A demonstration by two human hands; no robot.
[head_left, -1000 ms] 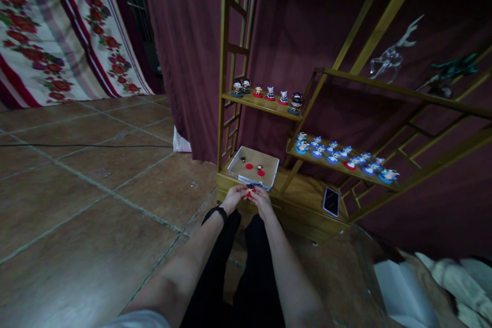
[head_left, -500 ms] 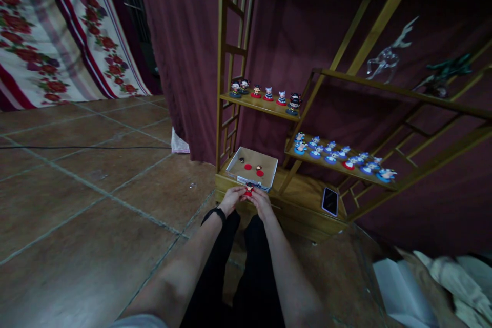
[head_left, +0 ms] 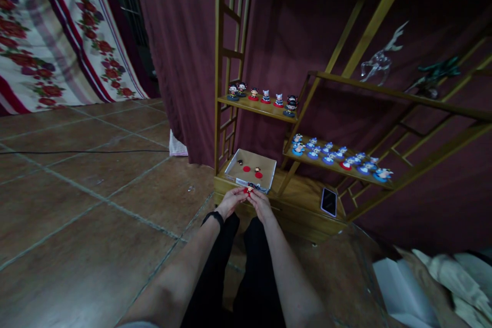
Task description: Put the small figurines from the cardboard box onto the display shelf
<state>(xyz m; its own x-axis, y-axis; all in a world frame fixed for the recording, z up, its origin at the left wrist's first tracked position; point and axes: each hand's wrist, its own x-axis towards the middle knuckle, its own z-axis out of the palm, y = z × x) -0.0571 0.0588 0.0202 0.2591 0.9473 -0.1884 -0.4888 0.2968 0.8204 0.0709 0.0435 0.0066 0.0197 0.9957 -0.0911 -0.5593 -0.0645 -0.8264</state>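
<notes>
Between my two hands is a small figurine (head_left: 250, 188) with dark hair and a red base. My left hand (head_left: 231, 201) grips it from the left, fingers closed at the base. From the other side my right hand (head_left: 261, 203) pinches it too. Just beyond them, a shallow box (head_left: 251, 157) sits on the cabinet's lower board. Inside the box lie red round bases (head_left: 259, 175) and small figure parts (head_left: 257, 169). Too little detail shows to tell how the figurine joins its base.
Figurines (head_left: 266, 96) line the upper left shelf, and several blue-and-white ones (head_left: 328, 148) stand on the lower right shelf. A phone (head_left: 329, 202) lies on the bottom board. Higher up stands a clear deer ornament (head_left: 378, 64). A white box (head_left: 402, 287) and cloth are at lower right.
The figurine between my hands has tilted slightly. Both hands stay nearly in place, and the whole view has shifted a little.
</notes>
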